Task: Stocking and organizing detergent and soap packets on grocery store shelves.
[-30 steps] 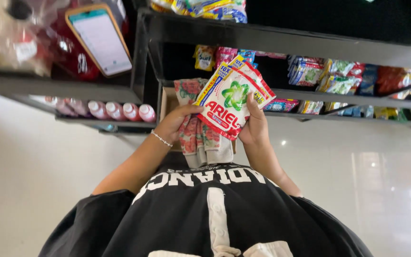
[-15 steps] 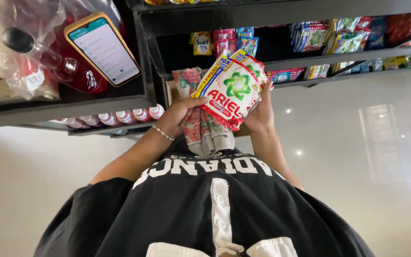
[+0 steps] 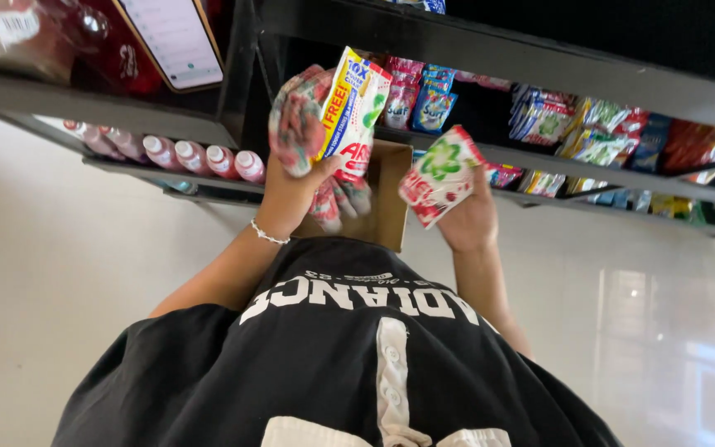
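Left hand [image 3: 295, 186] grips bunched sachet strip [image 3: 349, 112], right hand [image 3: 469, 219] holds one sachet [image 3: 440, 174] by shelf's front edge [image 3: 490, 157]; keep strip taut, separate cleanly.

Bright daylight, glare on glossy floor [image 3: 664, 331]; shelves [image 3: 539, 58] shadowed; slight motion blur.
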